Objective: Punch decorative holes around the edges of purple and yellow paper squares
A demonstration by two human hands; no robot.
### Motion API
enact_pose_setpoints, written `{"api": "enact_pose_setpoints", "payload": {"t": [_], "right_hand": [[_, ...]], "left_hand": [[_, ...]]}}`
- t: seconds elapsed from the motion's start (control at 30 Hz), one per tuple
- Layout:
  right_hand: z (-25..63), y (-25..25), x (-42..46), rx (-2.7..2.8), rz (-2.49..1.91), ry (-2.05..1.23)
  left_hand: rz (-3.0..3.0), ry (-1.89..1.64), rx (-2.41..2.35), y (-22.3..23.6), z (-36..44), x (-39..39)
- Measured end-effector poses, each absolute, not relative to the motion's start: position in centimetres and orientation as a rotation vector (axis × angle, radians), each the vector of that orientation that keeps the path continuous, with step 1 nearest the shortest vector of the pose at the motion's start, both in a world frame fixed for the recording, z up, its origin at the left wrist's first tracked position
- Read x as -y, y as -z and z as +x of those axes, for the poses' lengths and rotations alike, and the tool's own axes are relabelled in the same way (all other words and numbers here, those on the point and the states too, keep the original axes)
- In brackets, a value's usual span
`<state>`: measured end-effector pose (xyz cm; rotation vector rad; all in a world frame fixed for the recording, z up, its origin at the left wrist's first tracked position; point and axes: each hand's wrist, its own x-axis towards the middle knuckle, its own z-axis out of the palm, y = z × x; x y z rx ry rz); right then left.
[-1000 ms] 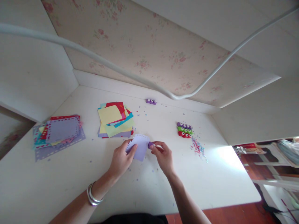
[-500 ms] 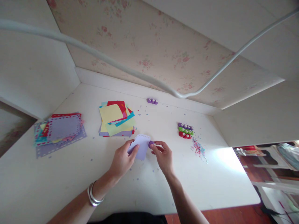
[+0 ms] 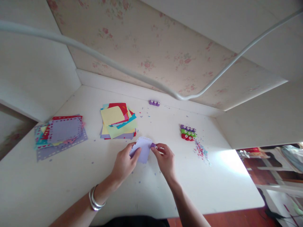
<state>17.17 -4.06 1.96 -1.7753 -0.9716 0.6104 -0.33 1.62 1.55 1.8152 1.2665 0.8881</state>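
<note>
In the head view, my left hand (image 3: 125, 160) pinches the thin, bendable purple card (image 3: 143, 150) by its edge, above the table (image 3: 113, 201); my right hand's (image 3: 166, 160) grip closes around a small, likely firm purple punch (image 3: 152, 145) at its right edge.

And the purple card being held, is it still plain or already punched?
Punched, in part: the card in the left hand shows holes along its top and left edges.

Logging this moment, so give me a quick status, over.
Left hand gripping lilac paper card. Right hand holding purple craft punch at card's right edge. Nothing blocking; loose confetti off to the right.
</note>
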Motion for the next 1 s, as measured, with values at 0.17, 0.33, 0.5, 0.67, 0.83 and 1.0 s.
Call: {"api": "enact_pose_setpoints", "payload": {"t": [0.17, 0.33, 0.5, 0.67, 0.83, 1.0], "right_hand": [[16.60, -2.32, 4.43, 1.142, -1.736, -0.455], [16.68, -2.25, 4.22, 1.028, -1.744, -0.537], [17.03, -2.17, 4.00, 0.867, -1.718, -0.700], [16.86, -2.16, 4.11, 0.911, -1.728, -0.653], [16.57, -2.32, 4.36, 1.075, -1.740, -0.510], [16.48, -2.16, 4.76, 1.258, -1.749, -0.420]], "left_hand": [[1.782, -0.875, -1.271, -1.51, -0.33, -1.71], [1.826, -0.914, -1.302, -1.34, -0.41, -1.77], [1.846, -0.927, -1.295, -1.41, -0.47, -1.75], [1.870, -0.933, -1.267, -1.45, -0.42, -1.52], [1.902, -0.952, -1.281, -1.19, -0.32, -1.36], [1.884, -0.935, -1.291, -1.29, -0.39, -1.49]]}}
